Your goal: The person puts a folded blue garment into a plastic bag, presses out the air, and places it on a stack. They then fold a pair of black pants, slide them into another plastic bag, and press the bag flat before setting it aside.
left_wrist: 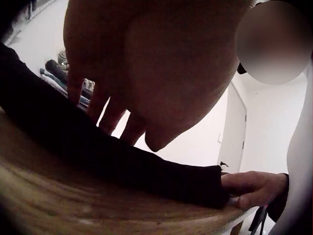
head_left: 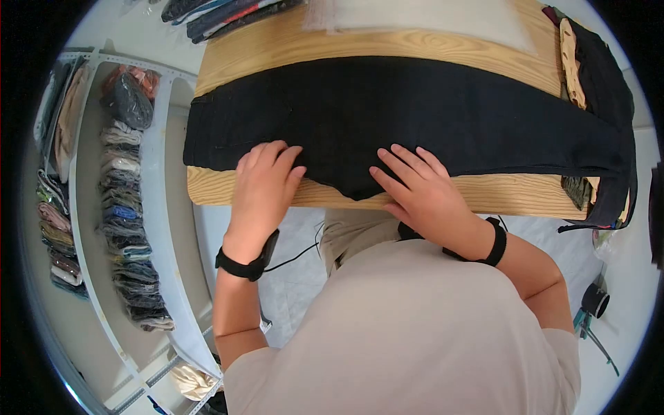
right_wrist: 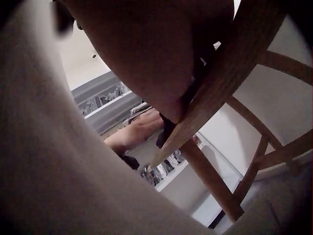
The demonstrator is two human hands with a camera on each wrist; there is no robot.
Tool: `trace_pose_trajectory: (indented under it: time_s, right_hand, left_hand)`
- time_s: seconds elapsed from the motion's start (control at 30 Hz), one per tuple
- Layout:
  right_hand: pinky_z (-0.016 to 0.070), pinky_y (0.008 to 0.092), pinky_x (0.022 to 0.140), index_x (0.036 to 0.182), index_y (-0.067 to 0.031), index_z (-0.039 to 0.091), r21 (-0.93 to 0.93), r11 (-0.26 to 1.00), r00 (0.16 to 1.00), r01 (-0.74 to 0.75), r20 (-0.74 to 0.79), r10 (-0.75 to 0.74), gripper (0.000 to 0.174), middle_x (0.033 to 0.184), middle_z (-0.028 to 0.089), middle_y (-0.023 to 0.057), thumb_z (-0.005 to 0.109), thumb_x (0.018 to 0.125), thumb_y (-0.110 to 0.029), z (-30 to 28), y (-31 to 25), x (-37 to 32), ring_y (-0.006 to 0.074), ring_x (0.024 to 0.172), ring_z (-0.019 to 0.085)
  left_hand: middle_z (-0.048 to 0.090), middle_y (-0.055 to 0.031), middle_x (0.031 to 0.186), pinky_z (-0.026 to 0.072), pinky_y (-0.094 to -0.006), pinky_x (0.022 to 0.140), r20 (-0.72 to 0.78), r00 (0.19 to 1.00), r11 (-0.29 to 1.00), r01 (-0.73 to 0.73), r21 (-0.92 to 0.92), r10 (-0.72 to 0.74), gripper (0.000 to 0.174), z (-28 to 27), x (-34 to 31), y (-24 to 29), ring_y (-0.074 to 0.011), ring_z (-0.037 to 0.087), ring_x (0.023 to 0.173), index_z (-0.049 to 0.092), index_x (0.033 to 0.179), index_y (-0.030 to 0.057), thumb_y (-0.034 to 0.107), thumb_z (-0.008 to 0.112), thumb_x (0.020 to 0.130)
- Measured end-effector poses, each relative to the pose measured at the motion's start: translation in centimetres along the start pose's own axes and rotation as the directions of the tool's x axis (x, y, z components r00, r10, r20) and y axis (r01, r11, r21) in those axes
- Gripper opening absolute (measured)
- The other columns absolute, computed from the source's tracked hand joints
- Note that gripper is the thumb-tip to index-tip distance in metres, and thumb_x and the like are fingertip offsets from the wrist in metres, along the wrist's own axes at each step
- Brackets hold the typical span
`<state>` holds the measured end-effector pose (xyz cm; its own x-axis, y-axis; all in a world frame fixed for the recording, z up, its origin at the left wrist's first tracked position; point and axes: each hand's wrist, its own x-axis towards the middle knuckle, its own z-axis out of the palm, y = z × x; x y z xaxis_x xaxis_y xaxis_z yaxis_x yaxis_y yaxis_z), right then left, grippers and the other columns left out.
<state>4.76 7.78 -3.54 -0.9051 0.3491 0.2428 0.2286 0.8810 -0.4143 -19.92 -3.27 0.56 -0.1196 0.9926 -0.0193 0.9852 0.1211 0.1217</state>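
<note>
Left hand point(head_left: 263, 190) and right hand point(head_left: 422, 197) rest flat, fingers extended, gripping nothing, pinning the black garment point(head_left: 415, 117) smooth at the near edge of the table point(head_left: 526, 197).

A plain black garment point(head_left: 415, 117) on a light wooden table point(head_left: 443, 45) (visible grain); a beige shirt point(head_left: 415, 325).

The black garment point(head_left: 415, 117) covered most of the table point(head_left: 221, 188), leaving bare wood only in strips along the near and far edges. A heap of clothes point(head_left: 602, 69) blocked the right edge; folded clothes point(head_left: 221, 12) and a plastic sheet point(head_left: 429, 17) crowded the far edge.
</note>
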Motion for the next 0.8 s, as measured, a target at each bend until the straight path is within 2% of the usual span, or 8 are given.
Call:
trace_pose_trajectory:
  time_s: [0.03, 0.2, 0.33, 0.43, 0.5, 0.6, 0.73, 0.8]
  right_hand:
    - [0.0319, 0.044, 0.104, 0.122, -0.0078, 0.054, 0.005, 1.0, 1.0, -0.001, 0.004, 0.001, 0.047, 0.131, 0.048, 0.0127, 0.067, 0.078, -0.019, -0.1, 0.0, 0.0, 0.0281, 0.126, 0.041]
    - [0.0317, 0.0439, 0.104, 0.121, -0.0064, 0.054, 0.028, 0.999, 0.999, 0.024, 0.021, -0.025, 0.046, 0.133, 0.047, 0.0117, 0.066, 0.078, -0.019, -0.2, 0.1, 0.1, 0.0265, 0.127, 0.041]
    - [0.0323, 0.0435, 0.104, 0.12, -0.0055, 0.054, 0.059, 0.998, 1.0, 0.012, 0.008, -0.012, 0.045, 0.132, 0.048, 0.0109, 0.066, 0.078, -0.017, -0.1, 0.1, 0.2, 0.0257, 0.125, 0.042]
    - [0.0335, 0.043, 0.103, 0.12, -0.0048, 0.054, 0.082, 0.997, 1.0, -0.006, -0.012, 0.007, 0.045, 0.13, 0.051, 0.0107, 0.066, 0.078, -0.015, -0.3, 0.2, 0.2, 0.0259, 0.124, 0.045]
    - [0.0349, 0.0426, 0.102, 0.118, -0.0034, 0.054, 0.088, 0.996, 1.0, -0.004, -0.023, 0.006, 0.046, 0.128, 0.052, 0.0111, 0.067, 0.076, -0.013, -0.4, 0.2, 0.3, 0.0263, 0.123, 0.046]
    - [0.0357, 0.0425, 0.102, 0.117, -0.0022, 0.054, 0.067, 0.998, 1.0, 0.012, -0.029, -0.01, 0.046, 0.127, 0.052, 0.0117, 0.068, 0.074, -0.011, -0.6, 0.1, 0.4, 0.0265, 0.122, 0.046]
    - [0.0377, 0.0422, 0.1, 0.115, -0.0014, 0.055, 0.059, 0.998, 0.998, 0.028, -0.05, -0.025, 0.045, 0.125, 0.053, 0.0122, 0.068, 0.073, -0.01, -0.8, 0.2, 0.6, 0.0267, 0.12, 0.048]
    - [0.0418, 0.0411, 0.095, 0.111, -0.0005, 0.056, 0.082, 0.996, 0.997, 0.02, -0.072, -0.014, 0.041, 0.121, 0.054, 0.0128, 0.068, 0.072, -0.009, -0.8, 0.5, 0.6, 0.0285, 0.114, 0.052]
  left_hand:
    - [0.052, -0.0121, 0.122, 0.0284, -0.0453, 0.106, -0.005, 1.0, 1.0, -0.013, -0.027, 0.013, 0.039, 0.0, -0.6, -0.8, -0.0298, 0.044, 0.119, 0.054, 0.123, 0.0077, 0.018, 0.056, 0.086]
    - [0.042, -0.0168, 0.137, 0.0269, -0.0444, 0.107, 0.023, 0.999, 0.988, 0.041, -0.146, -0.038, 0.047, 0.1, -2.7, -3.6, -0.0347, 0.036, 0.13, 0.046, 0.128, 0.0038, 0.019, 0.058, 0.085]
    - [0.044, -0.0178, 0.134, 0.0294, -0.0444, 0.105, -0.035, 0.994, 0.964, 0.096, -0.247, -0.108, 0.047, 0.6, -2.7, -4.4, -0.0355, 0.038, 0.127, 0.047, 0.126, 0.0034, 0.018, 0.061, 0.083]
    - [0.05, -0.013, 0.125, 0.0351, -0.0435, 0.099, -0.133, 0.988, 0.988, 0.053, -0.143, -0.072, 0.047, 0.5, -2.2, -3.8, -0.0324, 0.045, 0.118, 0.051, 0.118, 0.005, 0.013, 0.069, 0.075]
    - [0.053, -0.0108, 0.117, 0.0371, -0.0417, 0.095, -0.18, 0.98, 0.994, -0.068, 0.091, 0.084, 0.045, -0.6, -1.4, -2.0, -0.0302, 0.049, 0.111, 0.054, 0.111, 0.0056, 0.013, 0.071, 0.071]
    - [0.055, -0.0085, 0.111, 0.0373, -0.0411, 0.095, -0.106, 0.973, 0.975, -0.212, -0.063, 0.205, 0.04, -0.3, -0.7, -0.1, -0.0279, 0.05, 0.109, 0.058, 0.105, 0.0068, 0.012, 0.072, 0.068]
    - [0.057, -0.01, 0.11, 0.0405, -0.0412, 0.092, -0.106, 0.969, 0.974, -0.226, -0.016, 0.223, 0.03, 0.6, 0.2, -0.6, -0.029, 0.053, 0.104, 0.062, 0.1, 0.006, 0.004, 0.067, 0.071]
    - [0.06, -0.01, 0.102, 0.0443, -0.0389, 0.087, -0.134, 0.966, 0.971, -0.23, -0.069, 0.219, 0.022, 0.9, 0.5, -1.2, -0.0289, 0.057, 0.097, 0.063, 0.094, 0.0044, 0.002, 0.065, 0.072]
